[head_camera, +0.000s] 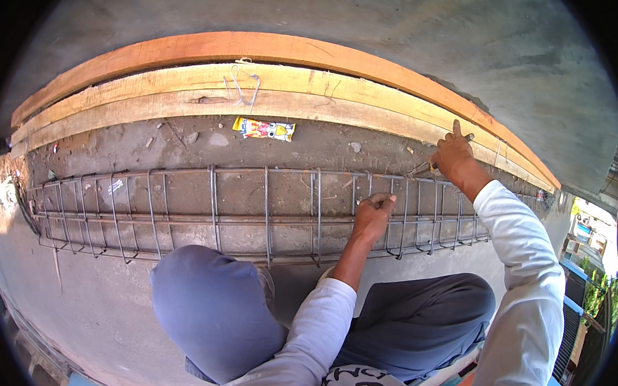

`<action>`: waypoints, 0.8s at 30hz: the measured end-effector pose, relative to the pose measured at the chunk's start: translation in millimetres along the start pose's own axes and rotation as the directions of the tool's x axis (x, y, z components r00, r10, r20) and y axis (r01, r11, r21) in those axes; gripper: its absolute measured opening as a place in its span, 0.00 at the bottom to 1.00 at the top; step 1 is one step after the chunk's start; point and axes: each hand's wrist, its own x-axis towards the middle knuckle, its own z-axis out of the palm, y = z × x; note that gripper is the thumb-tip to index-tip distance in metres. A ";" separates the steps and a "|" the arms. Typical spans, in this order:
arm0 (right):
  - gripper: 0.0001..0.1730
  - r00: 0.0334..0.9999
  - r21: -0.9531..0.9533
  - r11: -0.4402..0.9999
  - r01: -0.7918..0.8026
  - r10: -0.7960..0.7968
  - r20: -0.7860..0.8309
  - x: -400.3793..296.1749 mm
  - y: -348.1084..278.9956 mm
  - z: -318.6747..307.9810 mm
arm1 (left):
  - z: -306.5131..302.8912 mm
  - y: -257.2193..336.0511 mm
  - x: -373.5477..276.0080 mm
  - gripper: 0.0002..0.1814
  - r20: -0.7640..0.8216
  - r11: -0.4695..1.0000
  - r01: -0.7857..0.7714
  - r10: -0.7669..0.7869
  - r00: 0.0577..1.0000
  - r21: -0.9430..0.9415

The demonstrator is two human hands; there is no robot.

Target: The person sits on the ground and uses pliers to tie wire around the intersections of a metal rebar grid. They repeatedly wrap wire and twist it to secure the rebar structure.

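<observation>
My left hand [374, 215] is over the steel rebar cage [266, 219], its fingers curled and thumb pressed against them near the upper bar. Whether something thin, such as wire, sits between those fingers cannot be seen. Farther right, my right hand [453, 154] grips a pair of pliers [418, 170]. Their metal jaws point left, just above the cage's far bar, and a handle end shows past the fingers. My right index finger is stretched out towards the boards. The cage lies lengthwise before me, with square stirrups along its long bars.
Behind the cage lie pale timber boards [287, 91] and an orange-brown board [274, 44] along a concrete wall [399, 26]. Loose wire [255, 87] rests on the boards. A yellow-and-white wrapper [265, 129] and small stones lie on the dirty floor. My knees are close to the cage's near side.
</observation>
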 end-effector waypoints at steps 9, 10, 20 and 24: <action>0.15 0.997 0.368 0.930 0.023 -0.050 0.065 8.5 8.2 15.4 | 1.2 3.9 -2.5 0.18 -0.014 1.000 -0.011 0.011 1.000 0.011; 0.15 0.993 0.401 0.914 0.054 -0.090 0.072 7.1 13.1 13.6 | 2.2 4.4 -2.5 0.18 0.003 1.000 0.006 -0.007 1.000 0.017; 0.28 0.723 0.834 0.363 -0.415 -0.426 0.545 8.0 45.1 43.7 | 70.0 -7.8 40.9 0.24 0.207 0.692 0.420 -0.373 0.905 -0.587; 0.29 0.786 0.824 0.477 -0.306 -0.363 0.501 0.1 39.7 38.6 | 113.7 4.0 79.0 0.22 0.315 0.507 0.448 -0.330 0.890 -0.737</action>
